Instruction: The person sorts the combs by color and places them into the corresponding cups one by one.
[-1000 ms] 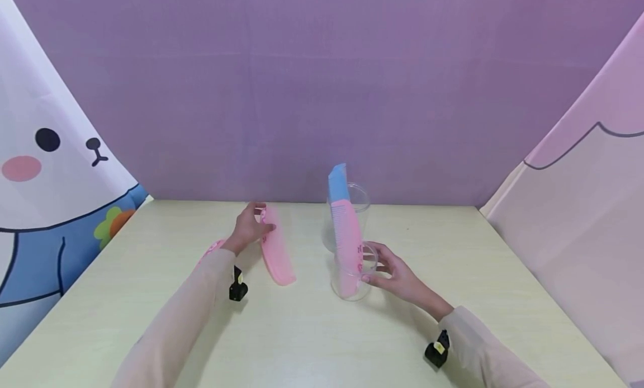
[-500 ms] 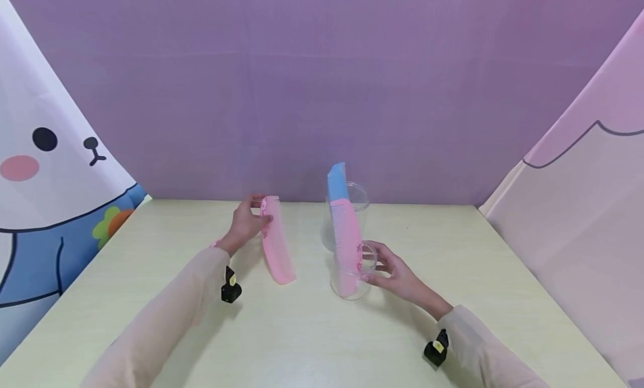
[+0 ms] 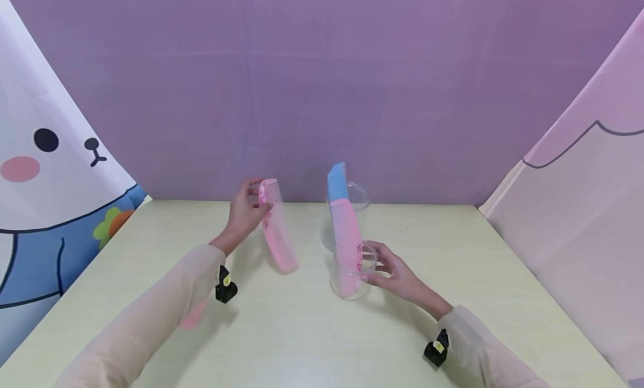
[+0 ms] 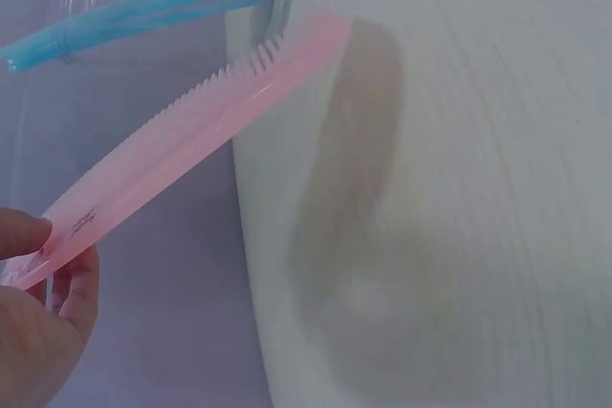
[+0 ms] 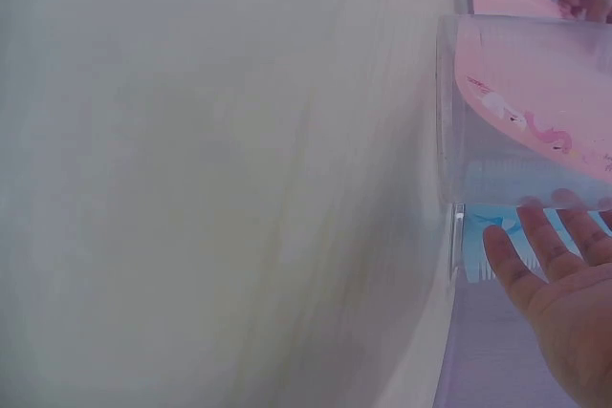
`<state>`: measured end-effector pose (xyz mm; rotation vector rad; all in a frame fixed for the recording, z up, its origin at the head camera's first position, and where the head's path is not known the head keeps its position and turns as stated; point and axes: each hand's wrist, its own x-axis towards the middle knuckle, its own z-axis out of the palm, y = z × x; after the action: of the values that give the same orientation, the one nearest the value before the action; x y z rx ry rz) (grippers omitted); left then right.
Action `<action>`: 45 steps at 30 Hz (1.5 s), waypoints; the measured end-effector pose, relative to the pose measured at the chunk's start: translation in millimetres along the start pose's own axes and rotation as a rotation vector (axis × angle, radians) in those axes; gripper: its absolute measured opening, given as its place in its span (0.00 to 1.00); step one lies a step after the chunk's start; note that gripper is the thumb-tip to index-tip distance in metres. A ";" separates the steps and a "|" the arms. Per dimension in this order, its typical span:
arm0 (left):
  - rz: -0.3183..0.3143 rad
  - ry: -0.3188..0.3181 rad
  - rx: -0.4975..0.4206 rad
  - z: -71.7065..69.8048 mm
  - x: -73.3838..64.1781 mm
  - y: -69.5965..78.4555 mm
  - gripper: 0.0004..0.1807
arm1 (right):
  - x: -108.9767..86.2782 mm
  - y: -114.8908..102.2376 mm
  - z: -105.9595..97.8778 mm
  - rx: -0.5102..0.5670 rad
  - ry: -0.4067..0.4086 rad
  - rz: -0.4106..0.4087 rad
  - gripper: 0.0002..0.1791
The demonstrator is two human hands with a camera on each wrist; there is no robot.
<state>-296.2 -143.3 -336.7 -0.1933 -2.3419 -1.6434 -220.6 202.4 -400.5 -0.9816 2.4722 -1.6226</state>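
Observation:
My left hand [image 3: 244, 212] pinches a pink comb [image 3: 278, 237] near its upper end, thumb in front and fingers behind. The comb slants down and right, its lower end raised above the table with a shadow beneath in the left wrist view. My right hand [image 3: 397, 273] holds a clear plastic cup [image 5: 497, 179] from the right side, its thumb near the rim. Another pink comb [image 3: 346, 231] stands in that cup, teeth facing left. Right behind is a second clear cup [image 3: 329, 231] with blue comb [image 3: 337, 182] inside, partly hidden by the pink one.
A further pink piece [image 3: 193, 315] lies on the pale table [image 3: 282, 343], mostly hidden under my left forearm. A purple cloth wall [image 3: 302, 97] rises at the table's back edge. Printed cloths flank the left and right sides.
My left hand has lifted the pink comb up from the table, moving slightly back and left. The pink piece under the left forearm shows at a different spot. My right hand and cup stay put.

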 end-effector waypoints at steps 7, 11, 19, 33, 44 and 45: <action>0.125 0.047 -0.096 -1.4 -0.6 19.4 0.32 | 0.5 1.4 0.4 -0.015 0.006 0.001 0.35; 0.174 0.073 -0.151 -2.4 -2.3 33.0 0.32 | 0.9 1.0 0.1 -0.013 0.009 0.005 0.35; 0.225 0.081 -0.234 -5.0 -15.2 66.0 0.32 | 1.1 -0.6 -0.6 -0.017 0.009 0.018 0.35; 0.327 0.078 -0.302 7.3 -38.7 103.4 0.30 | 0.2 -0.5 -0.8 -0.010 0.002 0.026 0.35; 0.385 0.065 -0.338 25.9 -48.8 111.3 0.29 | 0.6 0.8 0.1 -0.005 -0.008 0.008 0.34; 0.391 0.064 -0.339 27.6 -49.2 112.1 0.29 | 0.6 0.5 0.3 -0.004 -0.008 0.010 0.34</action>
<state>-223.8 -76.3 -259.2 -0.6127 -1.8165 -1.7910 -221.3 202.0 -400.9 -0.9726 2.4724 -1.6078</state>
